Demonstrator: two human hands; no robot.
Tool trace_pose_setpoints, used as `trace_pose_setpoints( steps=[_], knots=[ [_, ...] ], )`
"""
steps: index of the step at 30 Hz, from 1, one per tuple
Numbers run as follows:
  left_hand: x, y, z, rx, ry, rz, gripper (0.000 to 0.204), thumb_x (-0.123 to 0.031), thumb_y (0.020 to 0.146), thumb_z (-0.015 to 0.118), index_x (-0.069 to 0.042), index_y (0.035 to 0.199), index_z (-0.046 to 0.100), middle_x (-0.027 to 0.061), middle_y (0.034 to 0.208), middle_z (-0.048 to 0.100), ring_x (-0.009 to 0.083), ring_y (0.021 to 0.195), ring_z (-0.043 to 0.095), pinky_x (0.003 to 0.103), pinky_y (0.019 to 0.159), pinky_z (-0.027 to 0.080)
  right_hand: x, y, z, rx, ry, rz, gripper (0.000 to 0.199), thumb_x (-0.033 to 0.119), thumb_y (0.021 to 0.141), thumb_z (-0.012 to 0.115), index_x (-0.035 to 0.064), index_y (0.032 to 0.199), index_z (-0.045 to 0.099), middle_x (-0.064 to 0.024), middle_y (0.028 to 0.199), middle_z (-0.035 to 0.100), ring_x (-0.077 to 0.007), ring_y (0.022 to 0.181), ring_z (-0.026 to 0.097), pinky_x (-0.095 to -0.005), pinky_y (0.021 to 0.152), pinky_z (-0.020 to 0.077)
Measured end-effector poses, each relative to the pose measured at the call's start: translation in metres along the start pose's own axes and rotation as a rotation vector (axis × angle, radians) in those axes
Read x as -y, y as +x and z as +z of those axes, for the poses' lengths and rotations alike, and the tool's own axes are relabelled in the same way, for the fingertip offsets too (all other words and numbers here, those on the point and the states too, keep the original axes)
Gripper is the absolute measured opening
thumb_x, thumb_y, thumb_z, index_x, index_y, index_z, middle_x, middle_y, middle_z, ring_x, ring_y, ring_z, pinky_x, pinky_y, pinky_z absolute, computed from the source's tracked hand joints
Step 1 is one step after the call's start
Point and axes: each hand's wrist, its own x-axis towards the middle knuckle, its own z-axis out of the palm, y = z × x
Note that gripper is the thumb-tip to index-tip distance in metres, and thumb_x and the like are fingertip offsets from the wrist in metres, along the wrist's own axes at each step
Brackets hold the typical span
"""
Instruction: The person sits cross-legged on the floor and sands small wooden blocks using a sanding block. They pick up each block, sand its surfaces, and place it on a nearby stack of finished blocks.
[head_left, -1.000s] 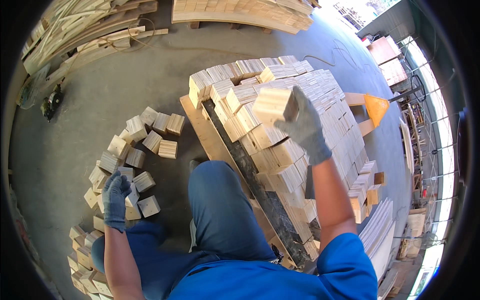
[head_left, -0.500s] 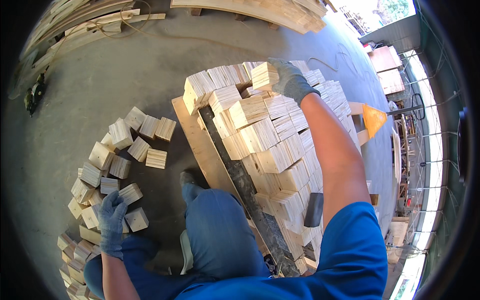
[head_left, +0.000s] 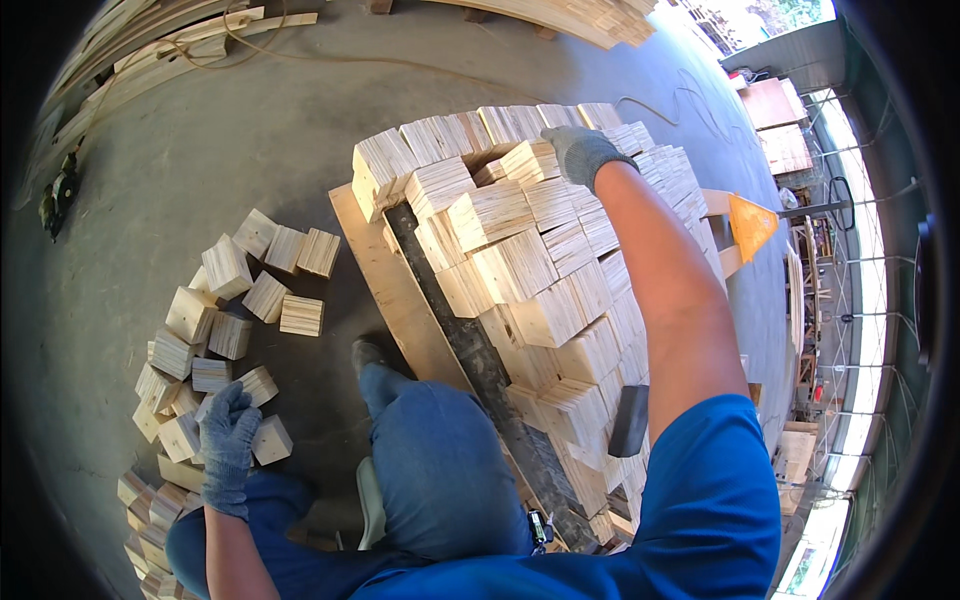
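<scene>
My right hand (head_left: 586, 157), in a grey knit glove, is at the far side of a stack of wooden blocks (head_left: 515, 265). Its fingers are closed on the side of one wooden block (head_left: 529, 162), which sits low in a gap among the top blocks. My left hand (head_left: 228, 445), gloved too, hovers beside my knee with its fingers curled and no block visible in it. Just beyond it lie loose wooden blocks (head_left: 228, 335), heaped in a curved row on the floor.
Beneath the stack are a plywood sheet (head_left: 390, 290) and a dark strip (head_left: 440, 320). A dark grey block-shaped piece (head_left: 628, 421) leans at the stack's right side. An orange triangular part (head_left: 750, 229) with a handle stands beyond. Long boards (head_left: 200, 45) and a hose lie at the back.
The block in my right hand has come down into the gap among the top blocks. My left hand has stayed nearly in place. The view has shifted slightly.
</scene>
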Motion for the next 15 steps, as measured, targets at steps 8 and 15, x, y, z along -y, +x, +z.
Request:
trace_pose_setpoints(
  steps=[8, 15],
  knots=[
    [-0.008, -0.006, 0.008, -0.010, 0.082, -0.016, 0.051, 0.003, 0.091, 0.074, -0.001, 0.141, 0.063, 0.0081, 0.117, 0.068, 0.0128, 0.098, 0.064, 0.029, 0.091, 0.056, 0.012, -0.002, 0.006, -0.018, -0.056, 0.115, 0.035, 0.015, 0.102, 0.054, 0.0127, 0.134, 0.068, -0.0160, 0.138, 0.070, -0.0379, 0.129, 0.067, -0.0537, 0.109, 0.0493],
    [-0.025, -0.014, 0.004, 0.000, 0.227, 0.084, 0.053, -0.001, 0.087, 0.077, 0.003, 0.138, 0.064, 0.0104, 0.117, 0.069, 0.0152, 0.096, 0.066, 0.030, 0.089, 0.056, 0.026, -0.009, -0.002, 0.012, -0.068, 0.208, 0.040, 0.011, 0.100, 0.053, 0.0143, 0.138, 0.065, -0.0195, 0.136, 0.070, -0.0376, 0.127, 0.067, -0.0528, 0.107, 0.0492]
  ],
)
